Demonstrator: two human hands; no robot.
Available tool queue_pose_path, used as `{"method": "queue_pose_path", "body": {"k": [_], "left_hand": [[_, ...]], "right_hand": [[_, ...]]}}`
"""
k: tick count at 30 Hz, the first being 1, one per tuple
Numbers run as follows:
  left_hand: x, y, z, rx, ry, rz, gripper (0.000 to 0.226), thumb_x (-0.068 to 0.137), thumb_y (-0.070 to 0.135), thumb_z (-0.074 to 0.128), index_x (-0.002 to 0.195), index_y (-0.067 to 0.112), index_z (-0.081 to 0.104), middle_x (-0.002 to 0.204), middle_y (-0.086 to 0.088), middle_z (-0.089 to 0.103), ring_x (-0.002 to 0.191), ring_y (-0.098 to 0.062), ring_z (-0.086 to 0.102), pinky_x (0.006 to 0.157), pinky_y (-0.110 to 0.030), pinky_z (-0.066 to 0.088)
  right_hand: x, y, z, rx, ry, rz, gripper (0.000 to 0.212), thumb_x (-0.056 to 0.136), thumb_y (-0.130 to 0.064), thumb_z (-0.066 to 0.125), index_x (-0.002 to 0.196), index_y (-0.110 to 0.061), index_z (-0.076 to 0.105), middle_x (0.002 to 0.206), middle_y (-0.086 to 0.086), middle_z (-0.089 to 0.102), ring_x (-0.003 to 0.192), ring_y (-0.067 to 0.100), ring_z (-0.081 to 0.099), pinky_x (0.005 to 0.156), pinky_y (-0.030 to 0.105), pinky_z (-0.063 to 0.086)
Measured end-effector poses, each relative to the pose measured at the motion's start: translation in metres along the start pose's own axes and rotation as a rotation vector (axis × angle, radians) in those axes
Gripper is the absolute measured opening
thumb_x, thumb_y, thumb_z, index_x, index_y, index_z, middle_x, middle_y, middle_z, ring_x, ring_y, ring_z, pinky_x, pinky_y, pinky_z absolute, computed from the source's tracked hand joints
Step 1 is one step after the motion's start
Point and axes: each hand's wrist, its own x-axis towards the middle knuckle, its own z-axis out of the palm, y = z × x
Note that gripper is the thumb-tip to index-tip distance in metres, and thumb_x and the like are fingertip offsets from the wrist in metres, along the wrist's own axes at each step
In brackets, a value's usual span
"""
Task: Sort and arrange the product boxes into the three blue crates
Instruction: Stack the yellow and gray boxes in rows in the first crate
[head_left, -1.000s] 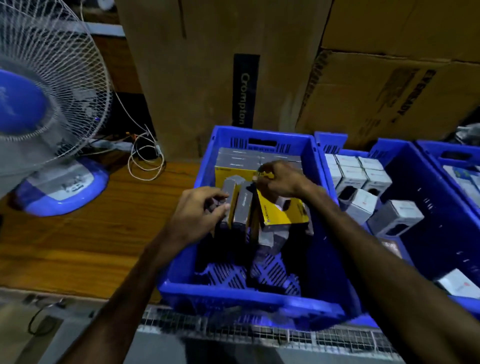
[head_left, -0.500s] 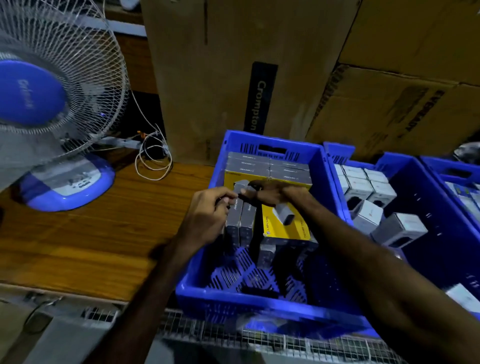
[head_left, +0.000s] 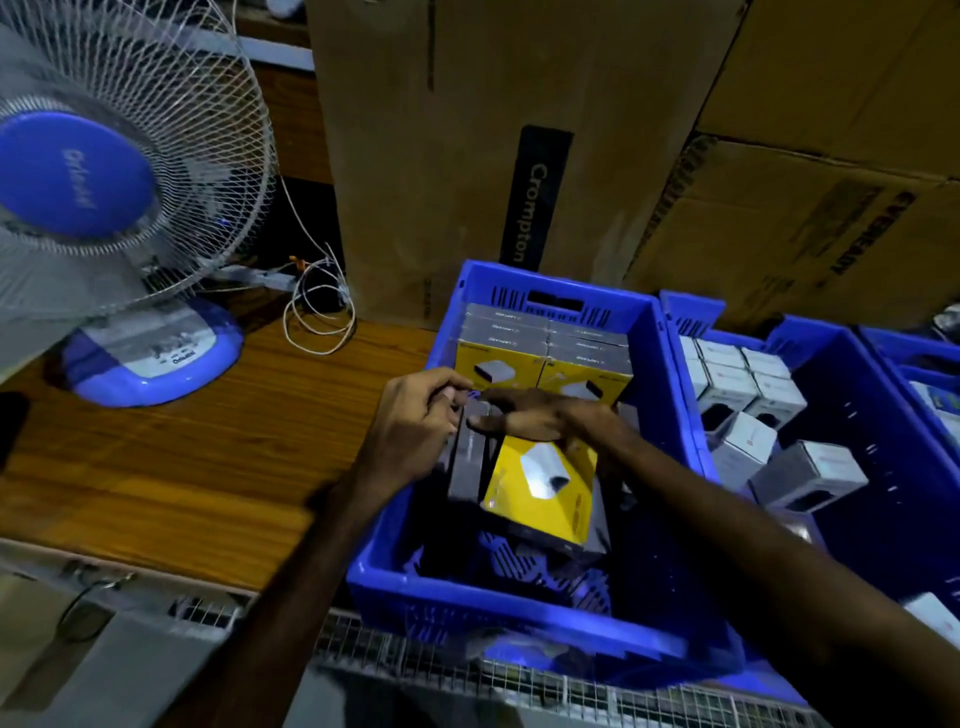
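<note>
Left hand (head_left: 415, 426) pinches a grey box (head_left: 467, 462) (upright) beneath the spread right hand (head_left: 535, 415).

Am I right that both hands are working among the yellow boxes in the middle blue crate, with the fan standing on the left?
Not quite: the head view shows both the left hand and right hand in the leftmost blue crate, among the yellow boxes. The fan does stand left.

The left crate (head_left: 670, 374) holds yellow-and-grey boxes (head_left: 545, 345) packed in rows at its far end, with one yellow box (head_left: 540, 488) lying tilted on upright grey ones. The middle crate (head_left: 883, 415) holds white boxes (head_left: 737, 374), some toppled.
</note>
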Motion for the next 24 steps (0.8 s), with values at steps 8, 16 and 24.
{"method": "queue_pose_path", "body": {"k": [8,16,24], "left_hand": [[0.002,-0.002,0.001,-0.012,-0.004,0.012,0.027,0.096,0.013,0.046,0.096,0.018,0.073,0.076,0.001,0.072,0.059,-0.008,0.063,0.059,-0.037,0.057],[0.001,-0.002,0.001,-0.019,0.044,0.04,0.032,0.096,0.014,0.043,0.107,0.015,0.073,0.085,-0.001,0.07,0.062,-0.012,0.065,0.056,-0.032,0.057],[-0.002,0.004,-0.005,0.047,0.042,0.159,0.05,0.08,0.001,0.038,0.117,0.012,0.07,0.091,-0.01,0.061,0.064,-0.022,0.063,0.059,-0.046,0.06]], "right_hand": [[0.007,0.021,0.067,-0.059,-0.033,-0.081,0.062,0.091,-0.078,0.04,0.133,-0.035,0.057,0.122,0.002,0.071,0.109,0.027,0.066,0.082,0.033,0.046],[0.028,0.014,0.037,-0.103,0.1,-0.008,0.075,0.083,-0.091,0.028,0.112,-0.034,0.066,0.105,0.003,0.074,0.096,0.025,0.069,0.086,0.041,0.056],[0.079,-0.001,0.033,-0.304,0.109,-0.201,0.069,0.087,-0.021,0.066,0.15,-0.028,0.039,0.153,0.007,0.042,0.129,0.037,0.053,0.097,0.048,0.051]]}}
